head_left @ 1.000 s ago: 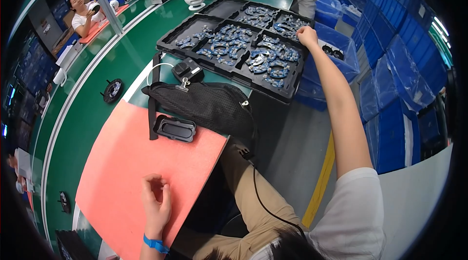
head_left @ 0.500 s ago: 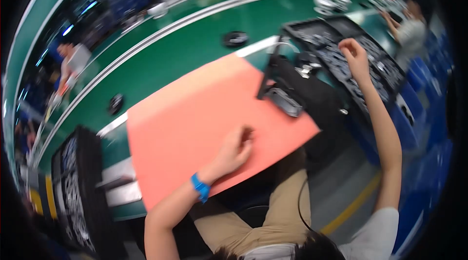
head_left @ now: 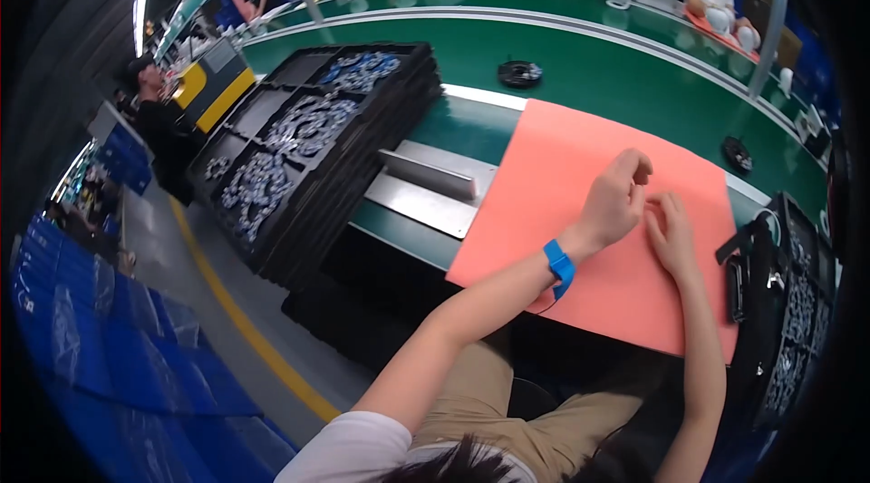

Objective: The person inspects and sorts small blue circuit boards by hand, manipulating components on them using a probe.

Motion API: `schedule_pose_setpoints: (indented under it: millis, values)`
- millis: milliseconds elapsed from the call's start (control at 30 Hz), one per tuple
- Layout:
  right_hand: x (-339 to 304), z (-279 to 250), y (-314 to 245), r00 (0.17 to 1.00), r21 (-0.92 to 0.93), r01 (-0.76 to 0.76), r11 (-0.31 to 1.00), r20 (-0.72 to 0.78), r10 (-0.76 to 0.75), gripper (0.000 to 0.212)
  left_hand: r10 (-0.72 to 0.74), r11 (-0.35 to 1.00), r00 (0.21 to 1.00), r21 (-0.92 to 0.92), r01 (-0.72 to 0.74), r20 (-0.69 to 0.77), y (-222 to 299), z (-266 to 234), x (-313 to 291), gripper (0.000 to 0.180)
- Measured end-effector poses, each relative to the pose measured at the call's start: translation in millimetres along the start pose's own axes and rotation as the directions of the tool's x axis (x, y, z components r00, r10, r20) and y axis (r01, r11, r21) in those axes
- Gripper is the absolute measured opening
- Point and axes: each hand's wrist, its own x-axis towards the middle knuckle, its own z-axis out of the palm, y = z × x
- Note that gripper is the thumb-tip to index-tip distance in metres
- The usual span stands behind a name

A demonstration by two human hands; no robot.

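My left hand [head_left: 616, 199], with a blue band [head_left: 560, 267] at its wrist, hovers over the salmon-coloured mat [head_left: 544, 184]. Its fingers are curled in, and whatever they may hold is hidden. Just to its right is my right hand [head_left: 672, 236], low over the same mat, fingers loosely bent and apart with nothing visible in them. The fingertips of the two hands come close together. Near the mat's right edge stands a dark device [head_left: 737, 288] on a black holder.
On the left, stacked black trays [head_left: 349, 188] hold many small metal parts; another parts tray [head_left: 797, 302] is at far right. A metal fixture [head_left: 426, 179] sits left of the mat. Black round pieces [head_left: 519, 74] lie on the green belt [head_left: 616, 75]. Other people work beyond.
The view has swung left. My right hand has come back from the right parts tray to the mat, beside my left hand, which stays over the mat with curled fingers.
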Motion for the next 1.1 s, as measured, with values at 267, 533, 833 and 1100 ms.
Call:
schedule_pose_setpoints:
  millis: [267, 533, 833, 1100]
  values:
    - [-10.1, -9.2, -7.6, 0.999, 0.040, -0.006, 0.999, 0.034, 0.005, 0.011, 0.028, 0.901, 0.958, 0.423, 0.100, -0.286, 43.7, -164.9, -62.5, 0.019]
    - [-14.4, -13.7, -7.7, 0.999, -0.008, -0.031, 0.999, 0.044, 0.031, 0.011, 0.298, 0.275, 0.874, 0.911, 0.306, -0.383, 133.7, -286.0, -149.3, 0.019]
    - [-11.1, -2.7, -6.1, 0.998, 0.044, 0.003, 0.999, 0.058, -0.006, 0.010, 0.157, 0.242, 0.732, 0.744, 0.623, -0.663, 160.2, -337.2, -207.0, 0.055]
    - [-16.2, -14.0, -7.6, 0.999, -0.021, 0.023, 1.000, 0.032, -0.022, 0.011, 0.220, -0.067, 0.917, 0.933, 0.354, -0.332, 163.8, -353.3, -165.4, 0.041]
